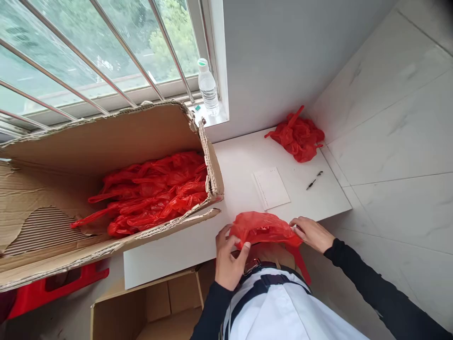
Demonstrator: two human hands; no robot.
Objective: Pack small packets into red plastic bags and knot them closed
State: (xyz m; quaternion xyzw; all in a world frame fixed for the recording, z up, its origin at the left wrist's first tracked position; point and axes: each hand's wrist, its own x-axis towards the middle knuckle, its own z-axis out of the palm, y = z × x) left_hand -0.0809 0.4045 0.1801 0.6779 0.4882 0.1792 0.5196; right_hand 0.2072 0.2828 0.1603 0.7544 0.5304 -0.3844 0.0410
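Note:
A red plastic bag (264, 226) is stretched between my two hands, just in front of my waist at the table's near edge. Its mouth gapes a little, and what is inside I cannot make out. My left hand (228, 259) pinches the bag's left side between thumb and fingers. On the opposite side, my right hand (313, 232) grips the rim with closed fingers. A red strip of the bag hangs down below my right hand. To the left, several more red plastic bags (159, 189) lie heaped in a large cardboard box (106, 137).
On the white table (237, 165) lie a notepad (272, 188), a pen (314, 180) and a crumpled red bag bundle (297, 134). A water bottle (208, 87) stands on the windowsill. Below are another cardboard box (152, 302) and a red stool (67, 288). A tiled wall (396, 123) borders the right.

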